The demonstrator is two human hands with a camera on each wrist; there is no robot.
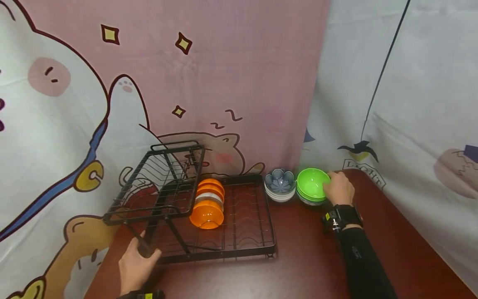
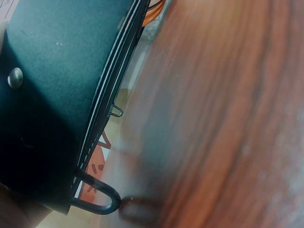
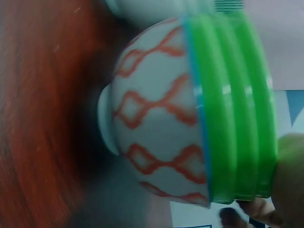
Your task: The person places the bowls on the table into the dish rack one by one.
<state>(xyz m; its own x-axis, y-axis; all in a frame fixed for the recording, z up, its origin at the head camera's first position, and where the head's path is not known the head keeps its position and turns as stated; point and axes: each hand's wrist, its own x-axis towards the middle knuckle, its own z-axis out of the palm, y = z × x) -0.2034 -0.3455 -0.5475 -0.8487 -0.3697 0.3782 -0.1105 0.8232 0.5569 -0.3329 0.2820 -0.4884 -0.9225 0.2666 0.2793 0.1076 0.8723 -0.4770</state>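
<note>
My left hand (image 1: 135,265) grips the near left corner of a black two-tier dish rack (image 1: 239,252); its dark side panel (image 2: 61,71) fills much of the left wrist view. At the right, my right hand (image 1: 339,189) pinches the rim of the top green bowl (image 1: 313,182) with thumb and fingers. Several green bowls are nested in that stack, and in the right wrist view they sit in a white bowl (image 3: 152,109) with an orange-red diamond pattern. Several orange bowls (image 1: 207,216) stand on edge in the rack's lower tier, with a white one (image 1: 210,195) among them.
Left of the green stack, a blue-grey petal-shaped bowl (image 1: 280,181) sits on white bowls (image 1: 281,197). The dark red-brown table (image 1: 298,257) meets a printed cloth backdrop (image 1: 239,74) behind. The rack's raised upper tier (image 1: 149,203) overhangs its left part.
</note>
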